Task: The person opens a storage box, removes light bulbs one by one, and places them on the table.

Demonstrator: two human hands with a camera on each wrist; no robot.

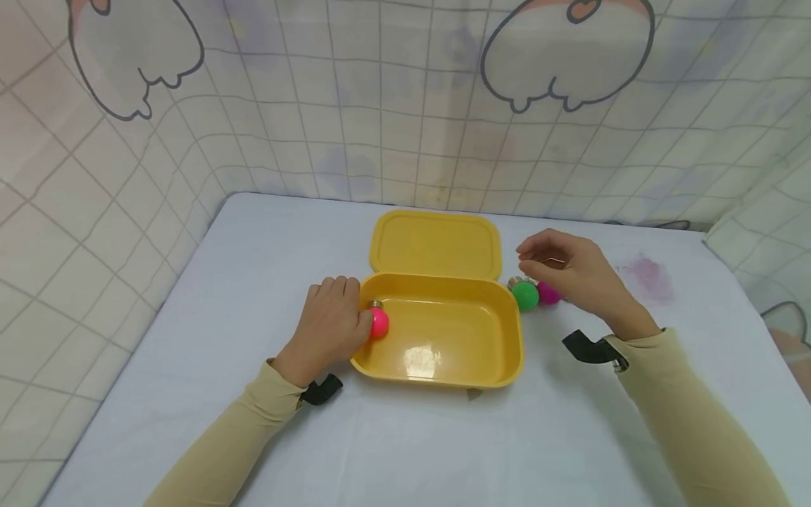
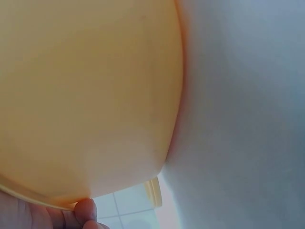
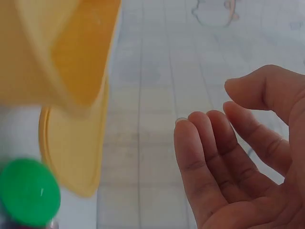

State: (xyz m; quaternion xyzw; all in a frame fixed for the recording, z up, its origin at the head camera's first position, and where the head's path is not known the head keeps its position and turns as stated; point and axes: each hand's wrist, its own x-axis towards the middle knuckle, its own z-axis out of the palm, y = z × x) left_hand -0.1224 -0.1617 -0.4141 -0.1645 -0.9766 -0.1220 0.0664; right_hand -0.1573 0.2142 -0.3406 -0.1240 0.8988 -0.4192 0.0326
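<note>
A yellow plastic box [image 1: 453,338] sits on the white table, its inside facing up. My left hand [image 1: 334,320] grips its left rim, thumb on the inner side; in the left wrist view, fingertips [image 2: 86,210] curl at the rim. Just by that thumb, inside the box, lies a pink light bulb [image 1: 379,324] with a metal screw base. My right hand [image 1: 579,278] hovers beyond the box's right end with loosely bent fingers and nothing in them. Below it on the table are a green bulb [image 1: 525,296] and a magenta bulb [image 1: 548,293], the latter partly hidden by the hand.
Behind the box lies its flat yellow lid [image 1: 436,245]. A grid-patterned curtain [image 1: 355,127] hangs along the table's back edge and left side. There is a pinkish stain [image 1: 649,277] on the white tablecloth [image 1: 405,443] at right.
</note>
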